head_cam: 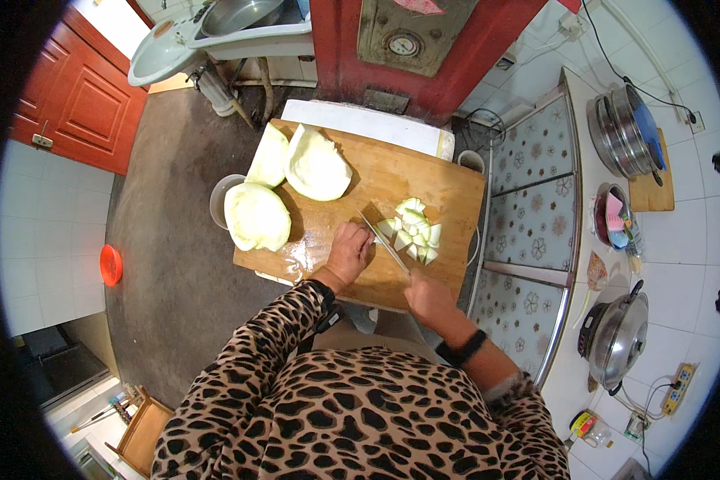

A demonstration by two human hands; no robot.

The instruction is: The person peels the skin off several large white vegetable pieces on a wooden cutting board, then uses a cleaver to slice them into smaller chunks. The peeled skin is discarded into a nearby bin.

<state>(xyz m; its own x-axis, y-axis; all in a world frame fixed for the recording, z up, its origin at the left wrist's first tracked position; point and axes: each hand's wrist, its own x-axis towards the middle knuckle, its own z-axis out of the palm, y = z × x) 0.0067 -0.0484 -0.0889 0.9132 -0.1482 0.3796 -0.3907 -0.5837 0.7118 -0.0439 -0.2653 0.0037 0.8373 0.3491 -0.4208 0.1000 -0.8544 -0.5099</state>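
Note:
My right hand (429, 297) grips the handle of a kitchen knife (390, 249), its blade slanting up and left over a wooden cutting board (408, 168). Close to the left of the blade, my left hand (349, 251) presses down with bent fingers on a pale piece of melon, mostly hidden by the fingers and blade. Right of the knife lies a small heap of cut chunks (417, 231) with green rind. Three large hollowed pieces of pale winter melon rest at the board's left: one upper left (269, 157), one beside it (318, 165), one lower left (258, 217).
A bowl (218, 201) is partly hidden beyond the board's left edge. On the right, a counter over patterned cabinets (528, 234) holds a steamer pot (627, 135) and a lidded electric pan (618, 339). A red basin (111, 265) is by the left wall. A washbasin (162, 54) stands upper left.

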